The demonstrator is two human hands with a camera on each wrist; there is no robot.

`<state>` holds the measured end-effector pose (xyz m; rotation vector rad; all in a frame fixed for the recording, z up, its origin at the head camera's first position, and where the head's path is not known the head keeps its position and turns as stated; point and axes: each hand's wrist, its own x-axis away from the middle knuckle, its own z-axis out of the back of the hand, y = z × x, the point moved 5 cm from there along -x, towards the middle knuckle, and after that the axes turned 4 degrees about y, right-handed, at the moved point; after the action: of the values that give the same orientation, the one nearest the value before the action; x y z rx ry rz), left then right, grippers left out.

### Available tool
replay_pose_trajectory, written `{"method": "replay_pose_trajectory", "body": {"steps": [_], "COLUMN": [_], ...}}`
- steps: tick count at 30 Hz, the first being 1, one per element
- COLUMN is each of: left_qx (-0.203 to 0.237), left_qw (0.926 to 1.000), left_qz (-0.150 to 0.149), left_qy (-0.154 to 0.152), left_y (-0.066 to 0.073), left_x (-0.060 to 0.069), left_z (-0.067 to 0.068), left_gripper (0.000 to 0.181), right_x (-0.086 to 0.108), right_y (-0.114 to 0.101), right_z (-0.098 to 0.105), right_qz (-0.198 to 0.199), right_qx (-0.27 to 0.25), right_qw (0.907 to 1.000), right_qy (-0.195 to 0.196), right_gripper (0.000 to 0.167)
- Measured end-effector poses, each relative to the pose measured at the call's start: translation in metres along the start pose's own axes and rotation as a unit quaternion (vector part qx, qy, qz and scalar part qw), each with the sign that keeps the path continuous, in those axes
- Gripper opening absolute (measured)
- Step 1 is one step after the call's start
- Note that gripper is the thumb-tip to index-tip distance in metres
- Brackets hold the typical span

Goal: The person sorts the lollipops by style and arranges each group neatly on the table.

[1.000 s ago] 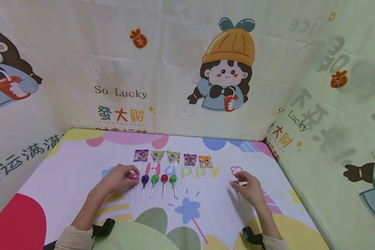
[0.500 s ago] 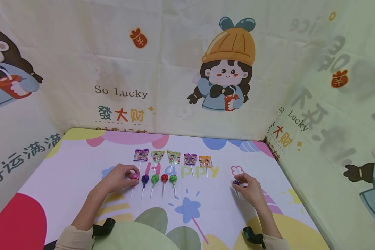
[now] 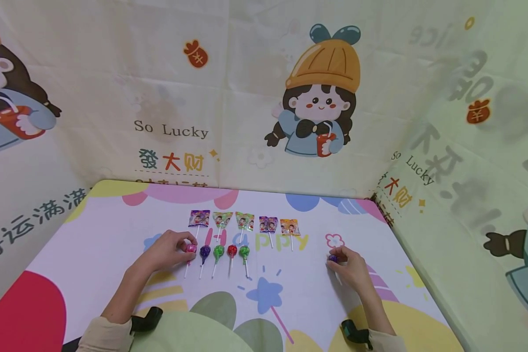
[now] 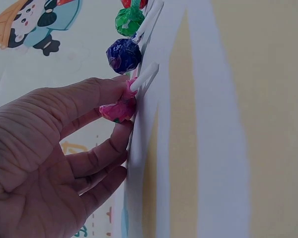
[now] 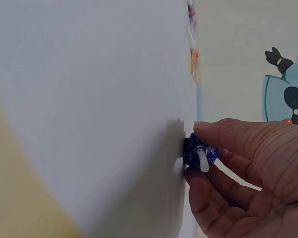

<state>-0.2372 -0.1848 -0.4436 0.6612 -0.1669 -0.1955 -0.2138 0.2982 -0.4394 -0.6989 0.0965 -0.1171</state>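
At the left end of the front row, my left hand [image 3: 170, 250] pinches a pink-wrapped lollipop [image 4: 120, 109] between thumb and fingers, its white stick pointing toward me. To its right lie a purple lollipop [image 3: 205, 252], a green lollipop [image 3: 219, 252], a red lollipop [image 3: 232, 251] and another green lollipop [image 3: 244, 252]. Well apart on the right, my right hand [image 3: 352, 266] holds a dark purple-blue lollipop [image 5: 192, 151] by its round head, low at the table surface. In the right wrist view its short-looking stick faces the camera; the fingers partly cover the head.
Behind the front row lies a back row of lollipops in flat printed bags, among them a purple bag [image 3: 199, 218], a green bag [image 3: 245, 221] and an orange bag [image 3: 290, 227]. A patterned cloth covers the table [image 3: 299, 278]. Printed curtains [image 3: 242, 98] stand around the back and sides.
Between the right hand's fingers the purple-blue lollipop has shifted slightly, and more of its head shows than a second ago. My left hand and the two rows look the same.
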Motion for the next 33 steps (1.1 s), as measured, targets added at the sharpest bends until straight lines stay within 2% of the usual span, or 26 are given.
{"method": "replay_pose_trajectory", "body": {"steps": [8, 16, 23, 33], "left_qx": [0.001, 0.003, 0.0, 0.002], "left_qw": [1.0, 1.0, 1.0, 1.0], "left_qz": [-0.003, -0.002, 0.01, 0.005], "left_qy": [-0.002, -0.004, -0.002, -0.004], "left_y": [0.0, -0.001, -0.003, -0.004], "left_x": [-0.001, -0.001, -0.002, -0.003], "left_z": [0.001, 0.0, -0.001, -0.001], "left_gripper": [0.028, 0.028, 0.029, 0.03], "right_x": [-0.002, -0.002, -0.003, -0.007], "right_y": [-0.001, -0.011, -0.023, -0.039], "right_z": [-0.004, -0.006, -0.01, -0.021], "right_qz": [-0.002, -0.013, 0.006, 0.036], "right_qx": [0.002, 0.009, -0.002, -0.025], "right_qw": [1.0, 0.9999, 1.0, 0.999], "right_qy": [0.005, -0.004, -0.005, -0.005], "right_gripper": [0.027, 0.029, 0.027, 0.024]}}
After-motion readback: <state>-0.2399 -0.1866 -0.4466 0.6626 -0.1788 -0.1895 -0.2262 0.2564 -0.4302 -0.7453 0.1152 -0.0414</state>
